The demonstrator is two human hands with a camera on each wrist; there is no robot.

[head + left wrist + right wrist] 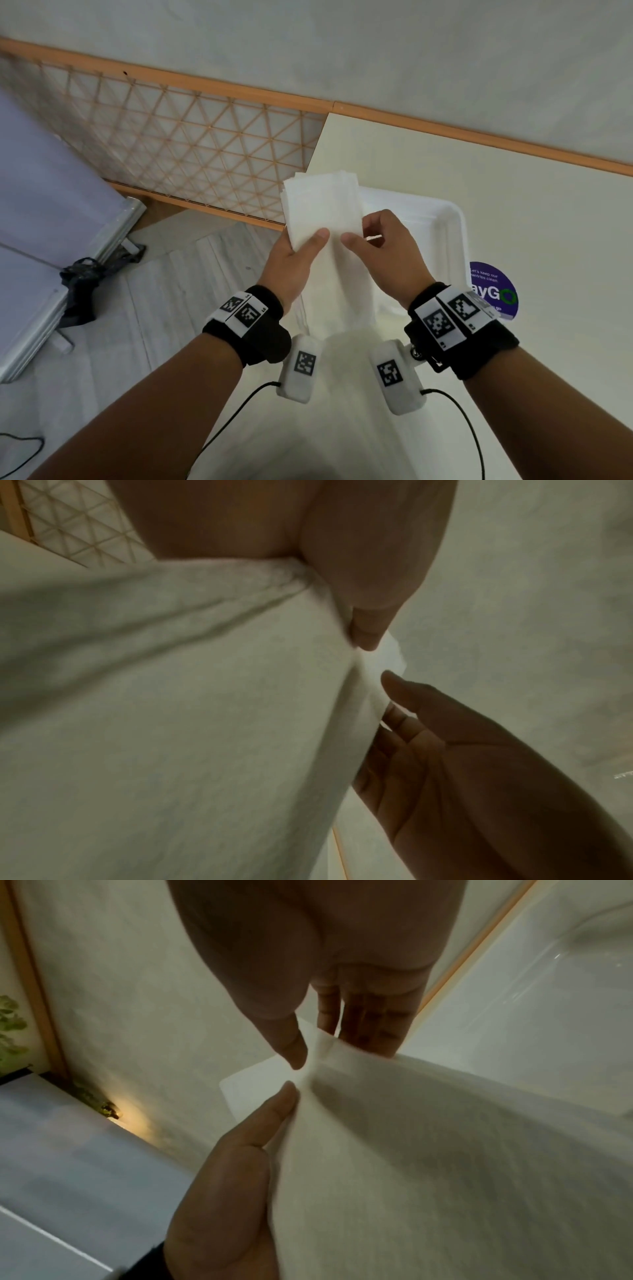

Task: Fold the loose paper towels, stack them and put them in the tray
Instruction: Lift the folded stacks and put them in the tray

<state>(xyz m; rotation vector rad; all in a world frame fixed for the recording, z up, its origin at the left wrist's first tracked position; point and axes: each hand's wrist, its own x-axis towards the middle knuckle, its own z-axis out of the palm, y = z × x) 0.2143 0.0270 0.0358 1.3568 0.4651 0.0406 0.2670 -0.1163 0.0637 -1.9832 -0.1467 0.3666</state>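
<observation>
In the head view a stack of folded white paper towels (pixel 320 205) is held up over the near left part of a white tray (pixel 452 222). My left hand (pixel 298 260) grips its left side, thumb on top and fingers underneath. My right hand (pixel 383 250) pinches the right edge, thumb on top. In the left wrist view, my left thumb (pixel 366 615) presses the paper towels (pixel 171 710) and the right hand (pixel 452 756) is close by. The right wrist view has my right hand (pixel 308 1031) pinching the paper towels (pixel 428 1150), with the left hand (pixel 232 1177) below and the tray (pixel 534 1010) behind.
The tray sits on a cream table (pixel 531 212) against the wall, beside a round purple sticker (pixel 493 291). Left of the table stand a wooden lattice panel (pixel 191 137), stacked white boards (pixel 41 212) and a black bag (pixel 82 284) on the floor.
</observation>
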